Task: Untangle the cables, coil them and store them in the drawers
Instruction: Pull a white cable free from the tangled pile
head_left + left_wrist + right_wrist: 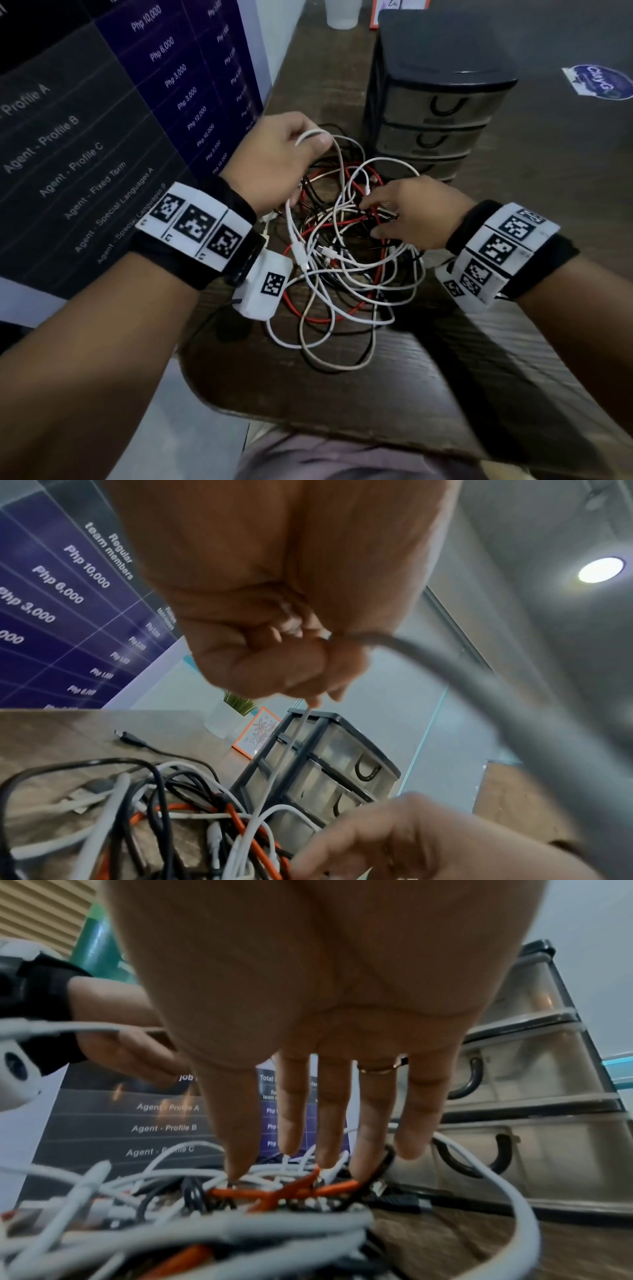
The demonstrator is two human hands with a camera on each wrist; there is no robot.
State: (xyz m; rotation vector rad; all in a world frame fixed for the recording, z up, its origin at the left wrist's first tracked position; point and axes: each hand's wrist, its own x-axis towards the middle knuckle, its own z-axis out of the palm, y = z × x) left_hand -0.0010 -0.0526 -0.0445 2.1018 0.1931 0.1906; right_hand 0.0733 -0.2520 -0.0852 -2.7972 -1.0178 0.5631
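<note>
A tangle of white, black and red cables (342, 246) lies on the dark wooden table in front of me. My left hand (274, 161) is raised over its far left side, fingers curled round a white cable (310, 135) that loops over my knuckles; in the left wrist view the fist (274, 653) grips that white cable (287, 750), which runs down into the pile. My right hand (407, 212) lies on the right side of the tangle with straight fingers (294, 1110) reaching down onto the red (291, 1191) and black strands. The black drawer unit (435, 113) stands just behind, its drawers closed.
A dark poster board with a printed table (102, 120) stands along the left of the table. A white plastic cup (340, 13) and an orange-framed picture (255, 734) sit behind the drawers. The table's near edge (308, 425) is close to my body.
</note>
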